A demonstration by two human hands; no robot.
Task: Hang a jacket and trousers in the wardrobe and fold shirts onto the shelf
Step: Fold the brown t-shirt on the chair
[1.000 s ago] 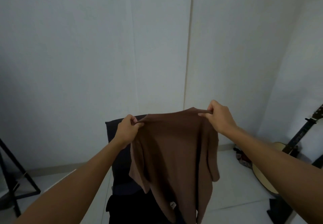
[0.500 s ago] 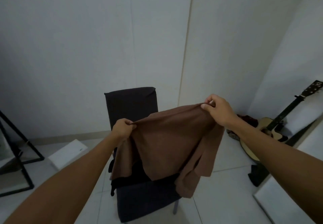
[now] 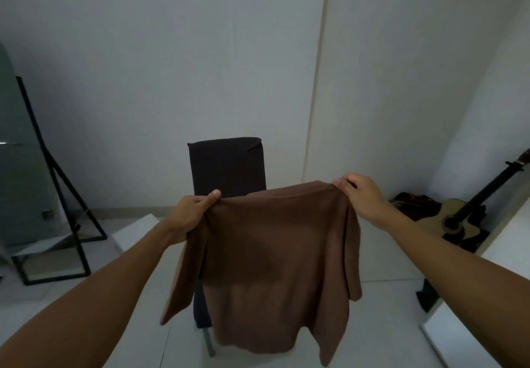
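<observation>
A brown shirt hangs spread out in front of me, its sleeves dangling at both sides. My left hand pinches its left shoulder and my right hand pinches its right shoulder. The shirt covers the seat of a dark chair that stands behind it. No wardrobe, jacket or trousers are in view.
A black-framed standing mirror leans at the left. An acoustic guitar rests against the right wall, with a dark bundle on the floor beside it. A white box lies left of the chair. White surface at lower right.
The shirt has been lowered and now hangs flat and spread between both hands. The view has tilted down, showing the chair back and more floor.
</observation>
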